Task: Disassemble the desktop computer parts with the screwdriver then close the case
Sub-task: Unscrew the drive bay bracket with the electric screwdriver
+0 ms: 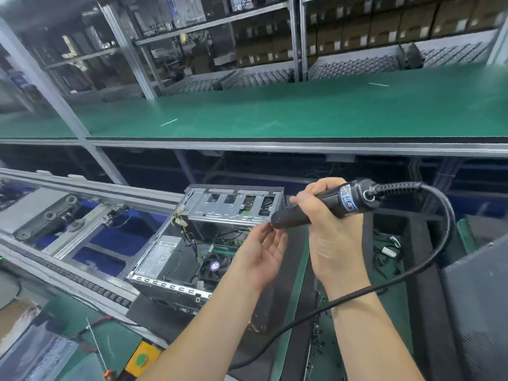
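Two bare hands meet above an open computer case: the right hand (334,229) is clamped around a black corded screwdriver (327,204), held nearly level with its nose pointing left, while the left hand (261,254) is palm-up with relaxed fingers (268,229) touching or just short of the tool's tip; what sits at the tip is too small to tell. The cord (428,257) loops out to the right and sweeps back under the right forearm toward the lower frame. The case (165,259) lies below and left of the hands on the green worktop (294,287), side panel off, with the fan (214,266) and power supply (162,254) exposed and the metal drive cage (233,206) at its far end, just left of the tool's tip. Loose cables (384,251) lie on the worktop to the right, beside a dark panel (478,312) at the right edge. A conveyor rail (68,273) runs close along the case's left side. Beyond, a long green shelf (302,108) spans the frame, with racks of boxes (384,26) behind.
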{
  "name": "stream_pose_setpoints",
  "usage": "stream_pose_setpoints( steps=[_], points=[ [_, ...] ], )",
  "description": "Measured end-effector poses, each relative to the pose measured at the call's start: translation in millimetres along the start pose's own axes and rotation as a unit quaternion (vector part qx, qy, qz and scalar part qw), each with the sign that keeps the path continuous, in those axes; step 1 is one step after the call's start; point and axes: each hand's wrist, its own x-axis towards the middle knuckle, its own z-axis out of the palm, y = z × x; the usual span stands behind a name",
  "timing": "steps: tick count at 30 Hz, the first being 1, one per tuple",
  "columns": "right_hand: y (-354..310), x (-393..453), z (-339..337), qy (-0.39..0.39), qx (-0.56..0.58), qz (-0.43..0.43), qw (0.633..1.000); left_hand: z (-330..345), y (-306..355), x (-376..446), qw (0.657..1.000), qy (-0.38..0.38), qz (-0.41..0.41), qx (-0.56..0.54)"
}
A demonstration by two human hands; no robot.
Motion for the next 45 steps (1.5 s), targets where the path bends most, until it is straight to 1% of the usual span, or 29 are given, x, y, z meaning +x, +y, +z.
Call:
stream_pose_setpoints(
  steps=[6,13,14,16,18,19,21,25,28,33,37,45],
  points=[
    [24,28,47,0.016,-0.031,0.012,0.999,-10,54,30,0.999,-0.016,-0.048,0.02],
    [72,51,105,0.053,-0.098,-0.007,0.994,-25,111,77,0.992,-0.051,-0.117,0.007],
    [79,54,112,0.058,-0.104,-0.01,0.993,-29,115,83,0.992,-0.033,-0.117,0.015],
    [93,61,124,0.064,-0.119,-0.017,0.991,-42,122,99,0.993,0.051,-0.093,0.053],
    [106,67,132,0.072,-0.142,-0.019,0.987,-60,127,110,0.985,0.131,-0.07,0.087],
    [111,70,135,0.075,-0.154,-0.016,0.985,-68,129,114,0.981,0.152,-0.079,0.088],
    [122,77,136,0.081,-0.176,-0.003,0.981,-80,132,123,0.977,0.166,-0.106,0.085],
    [140,93,134,0.087,-0.21,0.021,0.974,-90,131,148,0.972,0.127,-0.143,0.139],
    [153,103,128,0.09,-0.239,0.041,0.966,-94,127,166,0.98,0.107,-0.125,0.114],
    [171,115,122,0.093,-0.269,0.07,0.956,-95,125,188,0.985,0.054,-0.15,0.063],
    [184,123,119,0.088,-0.293,0.09,0.948,-96,121,198,0.988,0.058,-0.14,0.033],
    [204,133,115,0.069,-0.326,0.107,0.937,-99,117,199,0.99,0.055,-0.115,0.063]
  ],
)
